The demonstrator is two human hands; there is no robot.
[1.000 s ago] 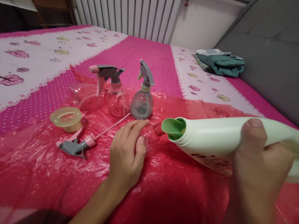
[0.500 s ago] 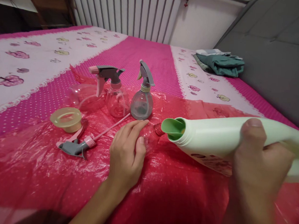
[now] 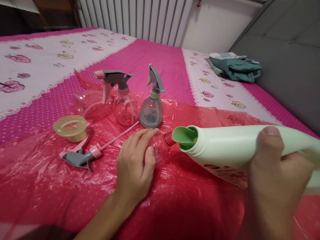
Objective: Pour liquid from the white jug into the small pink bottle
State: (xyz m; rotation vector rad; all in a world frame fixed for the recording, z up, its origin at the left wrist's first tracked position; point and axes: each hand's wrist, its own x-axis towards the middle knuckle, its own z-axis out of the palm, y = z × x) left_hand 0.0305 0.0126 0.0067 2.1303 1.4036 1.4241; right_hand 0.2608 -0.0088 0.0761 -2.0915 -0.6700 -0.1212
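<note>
Wrapped round a clear spray bottle [image 3: 159, 151] without its top is my left hand [image 3: 136, 159]; the bottle leans to the right. My right hand [image 3: 279, 172] grips the handle of a large pale green jug [image 3: 227, 143], tipped almost level. The jug's green spout [image 3: 184, 135] meets the mouth of the clear bottle; whether liquid flows I cannot tell. Left of my left hand lies a grey and pink spray head [image 3: 81, 158] with its tube. A translucent yellow cap [image 3: 71, 126] sits behind it.
Two spray bottles stand behind my left hand, a pink one [image 3: 124, 108] and a grey one [image 3: 151, 110]. Red plastic sheeting [image 3: 45, 196] covers the near bedspread. Folded green cloth [image 3: 236, 68] lies far right by the grey headboard [image 3: 298, 57]. A radiator [image 3: 135, 11] is at the back.
</note>
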